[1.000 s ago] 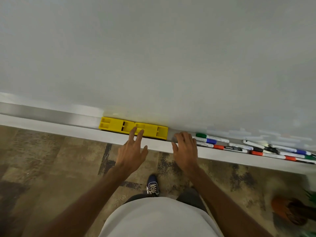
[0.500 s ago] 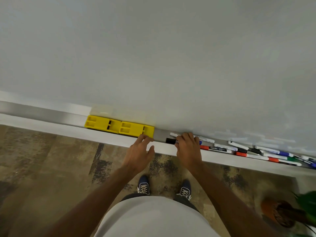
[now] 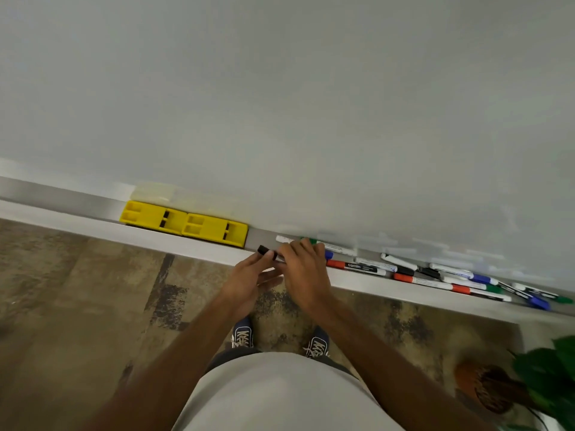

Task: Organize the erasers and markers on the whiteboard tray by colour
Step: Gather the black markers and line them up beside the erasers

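Two yellow erasers (image 3: 152, 216) (image 3: 214, 229) lie end to end on the metal whiteboard tray (image 3: 77, 202). Just right of them my right hand (image 3: 306, 269) is closed around a black-capped marker (image 3: 266, 251), whose cap sticks out to the left. My left hand (image 3: 249, 275) pinches that cap with its fingertips. Behind my right hand lie a green-capped marker (image 3: 334, 246) and a blue one (image 3: 328, 255), partly hidden. A red marker (image 3: 357, 266) lies right of my hand, and beyond it a mixed row of several markers (image 3: 466, 278).
The whiteboard (image 3: 280, 104) fills the upper view. Below the tray is patterned carpet (image 3: 77, 290), with my shoes (image 3: 242, 335) near the wall. A potted plant (image 3: 497, 387) stands at the lower right.
My right hand has lifted the black-capped marker off the tray edge. My left hand has left the yellow erasers and moved right to the marker's cap. The view has shifted right.
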`<state>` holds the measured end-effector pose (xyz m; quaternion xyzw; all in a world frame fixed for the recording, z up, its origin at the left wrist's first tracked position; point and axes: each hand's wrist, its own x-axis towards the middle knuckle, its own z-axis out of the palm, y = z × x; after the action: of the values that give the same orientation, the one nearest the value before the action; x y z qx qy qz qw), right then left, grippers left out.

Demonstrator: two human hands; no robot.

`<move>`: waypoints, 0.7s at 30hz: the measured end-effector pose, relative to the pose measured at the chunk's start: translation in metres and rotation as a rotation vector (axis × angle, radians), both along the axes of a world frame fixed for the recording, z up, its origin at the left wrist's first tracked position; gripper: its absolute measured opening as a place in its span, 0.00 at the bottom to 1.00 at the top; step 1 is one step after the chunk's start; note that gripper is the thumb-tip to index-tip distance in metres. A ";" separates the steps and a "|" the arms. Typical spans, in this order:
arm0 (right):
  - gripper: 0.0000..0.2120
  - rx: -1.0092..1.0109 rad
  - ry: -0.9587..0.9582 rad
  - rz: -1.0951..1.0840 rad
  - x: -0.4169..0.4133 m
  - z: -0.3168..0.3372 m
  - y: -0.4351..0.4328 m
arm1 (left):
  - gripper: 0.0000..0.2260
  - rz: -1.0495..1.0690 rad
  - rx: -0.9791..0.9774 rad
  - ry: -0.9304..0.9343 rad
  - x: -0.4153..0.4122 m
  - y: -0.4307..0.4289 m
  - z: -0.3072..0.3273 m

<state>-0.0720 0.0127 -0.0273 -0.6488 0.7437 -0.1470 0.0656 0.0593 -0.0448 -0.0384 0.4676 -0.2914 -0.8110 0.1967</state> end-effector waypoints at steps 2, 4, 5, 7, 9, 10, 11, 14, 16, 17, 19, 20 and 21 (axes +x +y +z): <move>0.09 -0.048 -0.052 -0.011 -0.006 -0.001 0.005 | 0.12 0.046 0.010 0.028 -0.007 0.004 0.000; 0.08 -0.077 -0.137 -0.024 -0.012 -0.002 0.011 | 0.10 0.100 0.024 0.022 -0.014 0.007 -0.001; 0.11 -0.081 -0.169 -0.035 -0.016 -0.002 0.015 | 0.10 0.123 0.027 0.003 -0.017 0.008 -0.001; 0.14 -0.095 -0.187 -0.064 -0.027 -0.004 0.022 | 0.10 0.160 0.040 -0.041 -0.024 0.011 -0.002; 0.10 -0.095 -0.183 -0.101 -0.042 -0.008 0.031 | 0.10 0.184 0.055 -0.070 -0.030 0.013 -0.002; 0.09 -0.082 -0.183 -0.121 -0.051 -0.010 0.036 | 0.10 0.204 0.066 -0.076 -0.034 0.015 -0.001; 0.08 -0.065 -0.178 -0.140 -0.059 -0.012 0.040 | 0.10 0.232 0.080 -0.079 -0.037 0.016 -0.001; 0.10 0.013 -0.139 -0.194 -0.083 -0.017 0.051 | 0.11 0.282 0.101 -0.112 -0.046 0.020 -0.001; 0.09 0.039 -0.119 -0.215 -0.096 -0.018 0.054 | 0.11 0.280 0.121 -0.135 -0.051 0.022 -0.001; 0.08 0.041 -0.108 -0.213 -0.100 -0.019 0.055 | 0.10 0.277 0.135 -0.143 -0.054 0.023 -0.002; 0.06 0.046 -0.070 -0.180 -0.105 -0.020 0.052 | 0.09 0.268 0.155 -0.167 -0.059 0.024 -0.001; 0.07 0.055 -0.044 -0.153 -0.105 -0.020 0.049 | 0.08 0.265 0.158 -0.183 -0.060 0.025 -0.001; 0.08 0.065 -0.015 -0.121 -0.104 -0.020 0.044 | 0.08 0.264 0.156 -0.194 -0.062 0.025 0.000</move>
<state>-0.1761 0.0572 -0.0475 -0.5991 0.7854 -0.1312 0.0832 -0.0025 -0.0195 -0.0381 0.5915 -0.1814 -0.7494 0.2358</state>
